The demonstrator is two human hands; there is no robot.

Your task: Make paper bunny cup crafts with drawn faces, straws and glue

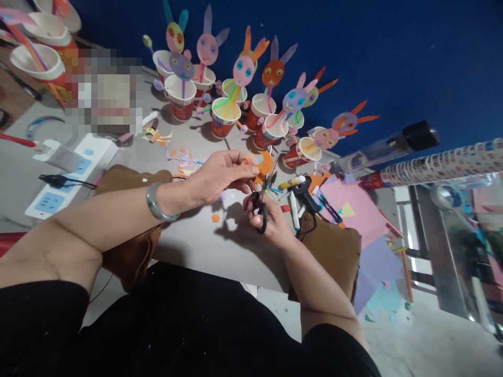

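Note:
Between the thumb and fingers of my left hand (226, 175) is a piece of orange paper (265, 163) with a curved, cut outline. Black-handled scissors (262, 212) sit in my right hand (271, 220), fingers through the loops. Their blades point up and away from me, against the edge of the orange paper; how far they are apart is hard to make out. A small orange paper disc (216, 218) lies on the table (196, 248) below my left hand. Paper scraps (184, 159) are scattered beyond my left wrist.
Several paper cups with rabbit figures (223, 118) line the back. A black glue gun (308, 196), markers (294, 209) and pink paper sheets (349, 204) lie at right. Brown cloth pads (330, 246) rest at the table's front edge. A white power strip (74, 178) is at left.

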